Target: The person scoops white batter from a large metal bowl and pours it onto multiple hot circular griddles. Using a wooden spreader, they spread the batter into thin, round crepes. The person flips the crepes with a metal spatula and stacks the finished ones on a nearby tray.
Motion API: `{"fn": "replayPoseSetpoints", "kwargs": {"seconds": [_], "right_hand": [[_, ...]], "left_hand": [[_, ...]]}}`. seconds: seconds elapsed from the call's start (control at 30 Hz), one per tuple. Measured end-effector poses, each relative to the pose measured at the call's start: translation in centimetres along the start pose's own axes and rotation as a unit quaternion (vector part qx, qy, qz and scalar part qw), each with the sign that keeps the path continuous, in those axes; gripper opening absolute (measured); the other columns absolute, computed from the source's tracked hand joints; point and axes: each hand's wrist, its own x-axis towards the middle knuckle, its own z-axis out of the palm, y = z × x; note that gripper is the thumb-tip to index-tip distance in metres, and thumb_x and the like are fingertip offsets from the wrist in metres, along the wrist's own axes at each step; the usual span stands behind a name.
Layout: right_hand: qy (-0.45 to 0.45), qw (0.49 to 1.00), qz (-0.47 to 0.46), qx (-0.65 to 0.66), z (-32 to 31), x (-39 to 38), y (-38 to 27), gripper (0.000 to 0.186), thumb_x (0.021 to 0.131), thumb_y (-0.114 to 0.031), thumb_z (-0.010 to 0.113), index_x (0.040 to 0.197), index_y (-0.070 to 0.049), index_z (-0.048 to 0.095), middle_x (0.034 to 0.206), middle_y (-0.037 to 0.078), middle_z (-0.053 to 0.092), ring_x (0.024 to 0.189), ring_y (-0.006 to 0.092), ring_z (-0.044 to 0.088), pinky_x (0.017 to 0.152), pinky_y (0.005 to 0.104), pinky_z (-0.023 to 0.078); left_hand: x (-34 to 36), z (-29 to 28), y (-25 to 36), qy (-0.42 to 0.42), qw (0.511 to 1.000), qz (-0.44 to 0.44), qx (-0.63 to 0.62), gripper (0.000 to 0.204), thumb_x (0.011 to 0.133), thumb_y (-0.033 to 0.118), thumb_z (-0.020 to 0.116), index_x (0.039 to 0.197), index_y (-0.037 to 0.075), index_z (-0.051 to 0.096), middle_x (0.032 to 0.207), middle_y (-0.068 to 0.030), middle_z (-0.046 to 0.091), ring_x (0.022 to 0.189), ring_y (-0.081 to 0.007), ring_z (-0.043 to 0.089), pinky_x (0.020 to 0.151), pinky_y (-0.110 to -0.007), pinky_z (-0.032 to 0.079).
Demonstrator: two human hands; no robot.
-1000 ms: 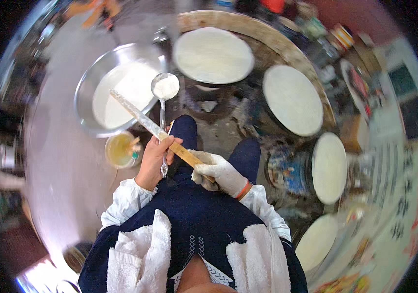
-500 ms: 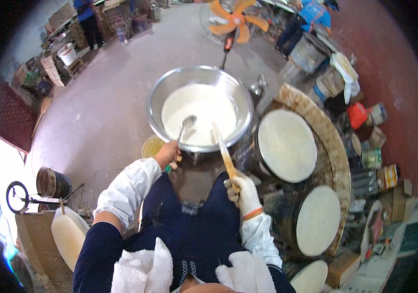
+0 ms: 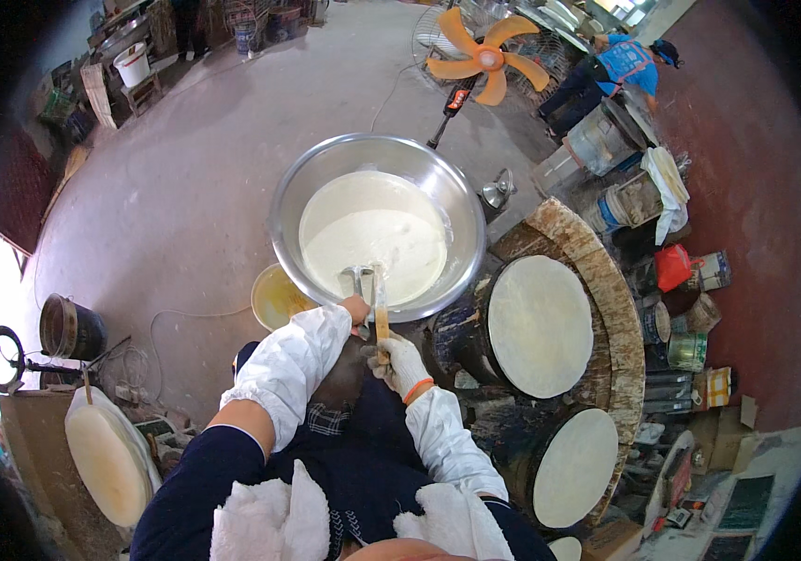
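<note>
A large metal basin with pale, creamy batter stands in front of me. My bare left hand is closed around a metal ladle, whose end sits at the batter's near edge. My right hand, in a whitish glove, grips the wooden handle of a flat, batter-coated scraper. The scraper's tip dips to the batter right beside the ladle, close together at the basin's near side. To the right, thin round pale sheets cover two round griddles, the far sheet and the near sheet.
A yellow bowl sits left of the basin. An orange-bladed fan and a metal kettle stand beyond it. A curved ledge borders the griddles. Round sheets are stacked at left. Someone in blue bends at far right.
My right hand and the scraper have moved left, in beside the ladle. My left hand has come slightly right and nearer, with the ladle lower in the basin. The view has shifted.
</note>
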Motion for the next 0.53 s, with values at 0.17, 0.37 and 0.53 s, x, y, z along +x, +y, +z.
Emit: {"fn": "replayPoseSetpoints", "kwargs": {"seconds": [0.17,0.37,0.53], "right_hand": [[0.018,0.999,0.046,-0.013,-4.2,-4.1,-1.2,0.032,0.1,-0.024,0.052,0.127,-0.009,0.058,0.102,0.017,0.071,0.082,0.0284,0.071,0.063,0.0375,0.053],[0.249,0.872,-0.233,-0.351,-8.2,-7.0,-6.2,0.041,0.103,-0.029,0.051,0.124,0.004,0.065,0.119,0.015,0.067,0.106,0.0205,0.062,0.092,0.0333,0.05],[0.21,0.899,-0.2,-0.327,-0.6,-3.1,-14.1,0.04,0.103,-0.018,0.055,0.141,-0.005,0.053,0.121,0.014,0.065,0.106,0.0198,0.063,0.095,0.0323,0.049]], "left_hand": [[-7.5,-3.2,8.4,-0.011,0.865,-0.157,-0.477,0.088,0.095,0.04,0.057,0.162,0.013,0.008,0.113,-0.0218,0.062,0.069,-0.0253,0.069,0.052,-0.037,0.059],[-15.9,-5.5,-0.8,0.148,0.804,-0.12,-0.563,0.058,0.101,0.038,0.052,0.149,0.007,0.044,0.093,-0.0046,0.061,0.07,-0.0142,0.056,0.059,-0.028,0.048],[-22.1,-4.6,-13.1,0.24,0.787,-0.177,-0.539,0.034,0.098,0.031,0.058,0.12,0.006,0.062,0.115,-0.0134,0.061,0.083,-0.0182,0.068,0.069,-0.034,0.056]]}}
